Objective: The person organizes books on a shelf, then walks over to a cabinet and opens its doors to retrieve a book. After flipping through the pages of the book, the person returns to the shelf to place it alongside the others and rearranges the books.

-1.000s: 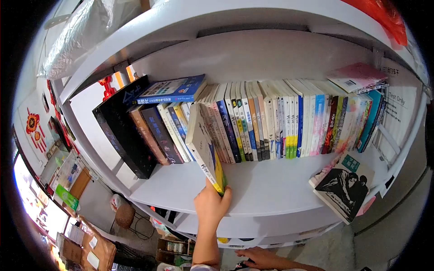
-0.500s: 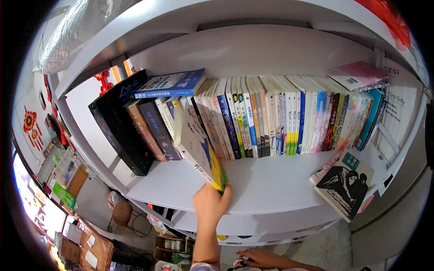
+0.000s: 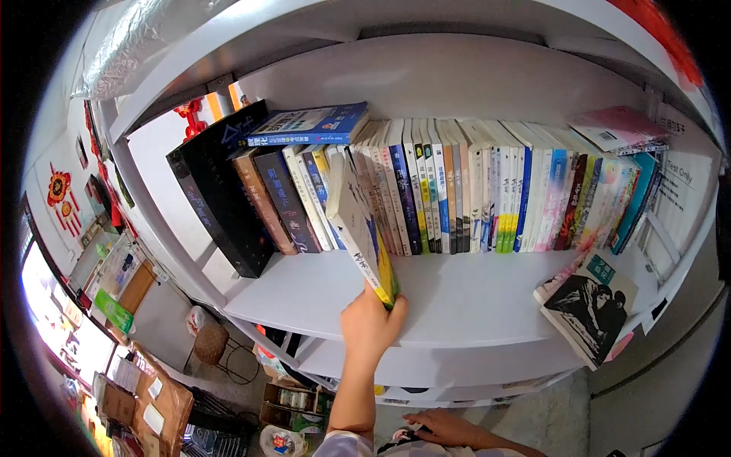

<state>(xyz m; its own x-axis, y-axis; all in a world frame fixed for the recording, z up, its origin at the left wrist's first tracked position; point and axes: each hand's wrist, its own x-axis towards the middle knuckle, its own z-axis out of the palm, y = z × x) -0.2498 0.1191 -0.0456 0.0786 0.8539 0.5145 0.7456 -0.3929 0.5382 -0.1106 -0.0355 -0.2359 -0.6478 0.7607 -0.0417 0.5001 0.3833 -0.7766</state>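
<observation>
1. Held book [image 3: 362, 255] at the front of the white shelf [image 3: 472, 293], left of centre, before the row of books [image 3: 464, 198]. Its far side overlaps the row; cannot tell whether it sits in a gap.
2. Long axis slants: top end up and left, bottom end down and right, in the fingers. Tilted, not plumb.
3. Spine toward the wearer; pale page edges show at the top. 1 cover, with blue and yellow, faces right.
4. Left hand [image 3: 373, 320] narrowed around the book's yellow lower end, thumb on the right side, back of the hand to the camera. Forearm rises nearly straight from the bottom edge.
5. Right hand [image 3: 445, 425] low, beneath shelf level, fingers pointing left, forearm entering from lower right. Near the wearer's clothing; cannot tell whether it grips anything.
6. Left of the held book: blue book [image 3: 312, 126] flat atop the row; large black volume [image 3: 221, 198] leaning at the end.
7. Right: book with a black-and-white cover [image 3: 590, 305], askew, past the shelf's front edge.
</observation>
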